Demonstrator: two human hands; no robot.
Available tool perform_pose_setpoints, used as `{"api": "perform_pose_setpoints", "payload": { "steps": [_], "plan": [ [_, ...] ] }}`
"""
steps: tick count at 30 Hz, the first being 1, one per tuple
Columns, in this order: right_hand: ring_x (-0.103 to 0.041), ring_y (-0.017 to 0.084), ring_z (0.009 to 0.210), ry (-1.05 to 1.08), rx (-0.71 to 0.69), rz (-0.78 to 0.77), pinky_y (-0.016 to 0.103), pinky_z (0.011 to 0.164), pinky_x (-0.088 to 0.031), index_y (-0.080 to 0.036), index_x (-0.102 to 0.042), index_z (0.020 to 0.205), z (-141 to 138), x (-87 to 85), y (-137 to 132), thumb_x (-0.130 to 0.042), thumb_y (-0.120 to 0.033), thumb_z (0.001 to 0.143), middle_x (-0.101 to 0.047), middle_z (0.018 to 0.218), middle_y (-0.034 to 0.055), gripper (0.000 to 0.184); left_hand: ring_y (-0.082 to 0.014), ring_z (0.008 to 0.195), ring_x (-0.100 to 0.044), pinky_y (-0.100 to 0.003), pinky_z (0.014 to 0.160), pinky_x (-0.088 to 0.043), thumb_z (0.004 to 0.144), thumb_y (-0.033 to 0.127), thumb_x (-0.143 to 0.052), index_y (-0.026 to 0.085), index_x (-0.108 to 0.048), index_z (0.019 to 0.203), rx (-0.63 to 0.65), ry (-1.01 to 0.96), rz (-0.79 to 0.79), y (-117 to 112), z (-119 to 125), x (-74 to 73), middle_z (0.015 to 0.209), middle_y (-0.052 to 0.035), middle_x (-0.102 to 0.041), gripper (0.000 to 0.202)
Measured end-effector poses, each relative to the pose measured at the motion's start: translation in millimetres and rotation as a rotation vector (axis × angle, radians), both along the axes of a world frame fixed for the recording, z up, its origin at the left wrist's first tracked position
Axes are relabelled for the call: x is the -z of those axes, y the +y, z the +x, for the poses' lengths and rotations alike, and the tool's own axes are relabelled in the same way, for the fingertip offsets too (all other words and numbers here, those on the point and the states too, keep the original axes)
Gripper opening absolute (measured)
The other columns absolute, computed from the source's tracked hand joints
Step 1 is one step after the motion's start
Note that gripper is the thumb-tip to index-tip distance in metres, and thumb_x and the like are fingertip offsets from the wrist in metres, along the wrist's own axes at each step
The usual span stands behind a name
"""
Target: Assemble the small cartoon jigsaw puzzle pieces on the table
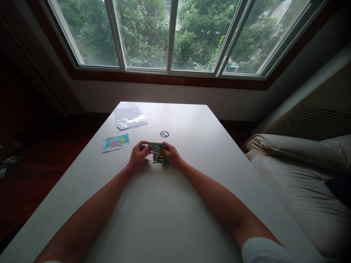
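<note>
A small green panel (157, 152) with multicoloured detail and a jagged, jigsaw-like lower edge is held just above the white table (164, 204). My left hand (137, 154) grips its left end, thumb on top. At the other end, my right hand (172, 155) pinches the upper right corner with thumb and fingers. A greenish part (165, 163) juts down below the panel on the right. The fingers beneath are hidden, and the fine detail is too small to make out.
A round silver and dark piece (164, 134) lies beyond my hands. To the left are a colourful cartoon picture card (116, 142) and a clear plastic sleeve with paper (131, 118). A pale cushioned sofa (296, 182) stands right of the table; windows (145, 36) rise behind.
</note>
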State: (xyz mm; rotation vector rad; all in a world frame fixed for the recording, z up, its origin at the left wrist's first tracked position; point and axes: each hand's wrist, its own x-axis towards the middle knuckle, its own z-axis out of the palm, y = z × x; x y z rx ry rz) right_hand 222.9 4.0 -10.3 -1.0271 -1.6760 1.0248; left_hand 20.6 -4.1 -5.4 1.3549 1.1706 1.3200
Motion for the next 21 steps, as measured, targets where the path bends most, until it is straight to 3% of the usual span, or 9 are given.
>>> {"api": "perform_pose_setpoints", "payload": {
  "steps": [9,14,21],
  "plan": [
    [-0.06,0.018,0.083,0.005,-0.018,0.028,0.029,0.078,-0.051,-0.022,-0.069,0.107,0,9.4,6,-0.057,-0.036,0.088,-0.069,0.091,0.0026,0.026,-0.0122,0.063,-0.057,-0.024,0.06,-0.046,0.079,0.047,-0.073,0.018,-0.069,0.097,-0.003,-0.029,0.022,-1,-1,-3.3,0.071,0.0019,-0.061,0.034],
    [-0.061,0.018,0.082,0.001,-0.024,0.053,0.03,0.078,-0.051,-0.022,-0.07,0.105,1,9.2,6,-0.058,-0.032,0.087,-0.07,0.091,0.0021,0.024,-0.0142,0.074,-0.059,-0.025,0.069,-0.047,0.079,0.046,-0.074,0.017,-0.068,0.087,0.014,0.048,0.085,-1,1,-6.1,0.08,-0.0009,-0.066,0.03],
    [-0.06,0.016,0.074,-0.052,-0.015,0.061,0.027,0.073,-0.049,-0.022,-0.069,0.101,1,0.2,-2,-0.06,-0.032,0.086,-0.067,0.08,-0.0014,0.02,-0.0172,0.08,-0.064,-0.029,0.072,-0.052,0.083,0.051,-0.07,0.018,-0.062,0.11,0.225,-0.042,0.013,-4,7,-2.3,0.095,-0.0046,-0.069,0.044]
  ]
}}
